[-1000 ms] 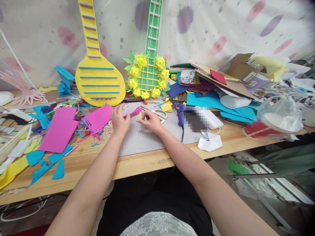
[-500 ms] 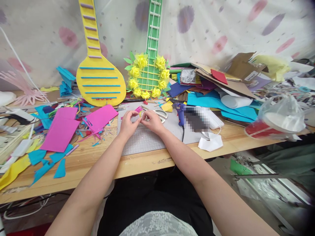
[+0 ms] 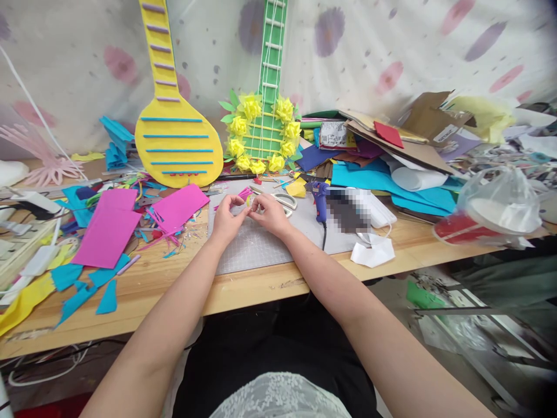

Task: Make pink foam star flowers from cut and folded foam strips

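My left hand [image 3: 228, 220] and my right hand [image 3: 268, 215] meet above the grey cutting mat [image 3: 248, 258]. Both are closed in a pinch, fingertips almost touching, around a small yellowish piece [image 3: 250, 200] mostly covered by the fingers; its exact kind cannot be made out. Light-handled scissors [image 3: 287, 201] lie just beyond my right hand. Thin magenta strips [image 3: 243, 194] show behind my left hand. Farther right on the mat rests a blue hot glue gun [image 3: 321, 203], its cord running toward the front.
A yellow paper lute shape [image 3: 178, 145] and a green one with yellow flowers [image 3: 264, 128] lean against the back curtain. Magenta sheets [image 3: 108, 229] and blue scraps lie left. At right are a blurred-out dark object, a white paper piece [image 3: 373, 252], a bagged red cup [image 3: 465, 223] and piled paper.
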Action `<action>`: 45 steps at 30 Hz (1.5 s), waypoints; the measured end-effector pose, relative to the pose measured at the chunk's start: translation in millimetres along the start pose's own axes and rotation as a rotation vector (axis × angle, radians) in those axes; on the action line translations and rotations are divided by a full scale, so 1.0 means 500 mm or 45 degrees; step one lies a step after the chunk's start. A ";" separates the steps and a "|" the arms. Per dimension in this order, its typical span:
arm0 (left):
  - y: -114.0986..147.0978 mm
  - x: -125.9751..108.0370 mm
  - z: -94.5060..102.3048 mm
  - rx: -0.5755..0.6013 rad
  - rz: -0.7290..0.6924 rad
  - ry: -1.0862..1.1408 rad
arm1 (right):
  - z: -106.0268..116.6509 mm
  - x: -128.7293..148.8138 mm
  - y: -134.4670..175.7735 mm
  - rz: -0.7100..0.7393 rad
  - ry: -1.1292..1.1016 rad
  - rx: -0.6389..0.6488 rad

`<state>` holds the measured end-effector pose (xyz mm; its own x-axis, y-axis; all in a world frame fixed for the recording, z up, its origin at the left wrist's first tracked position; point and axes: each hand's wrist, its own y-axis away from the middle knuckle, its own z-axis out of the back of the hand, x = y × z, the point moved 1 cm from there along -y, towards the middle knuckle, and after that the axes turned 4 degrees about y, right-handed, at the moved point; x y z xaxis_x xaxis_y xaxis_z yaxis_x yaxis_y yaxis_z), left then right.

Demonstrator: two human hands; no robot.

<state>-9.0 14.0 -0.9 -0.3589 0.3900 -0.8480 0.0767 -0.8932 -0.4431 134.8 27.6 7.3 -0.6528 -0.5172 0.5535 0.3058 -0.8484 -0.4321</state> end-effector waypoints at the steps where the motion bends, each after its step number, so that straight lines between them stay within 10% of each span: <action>1: 0.000 0.001 0.000 -0.004 0.000 0.010 | -0.001 0.000 0.000 0.003 -0.003 -0.011; 33: -0.002 -0.022 0.007 -0.092 0.153 -0.093 | -0.015 -0.004 -0.004 0.065 -0.128 -0.042; 45: -0.001 -0.022 -0.027 -0.040 0.752 0.803 | -0.014 -0.001 0.000 0.126 0.131 -0.025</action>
<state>7.6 13.1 4.5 0.3304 -0.0763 -0.9408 0.1172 -0.9857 0.1211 130.4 28.9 2.1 -0.6883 -0.5830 0.4318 0.3590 -0.7909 -0.4956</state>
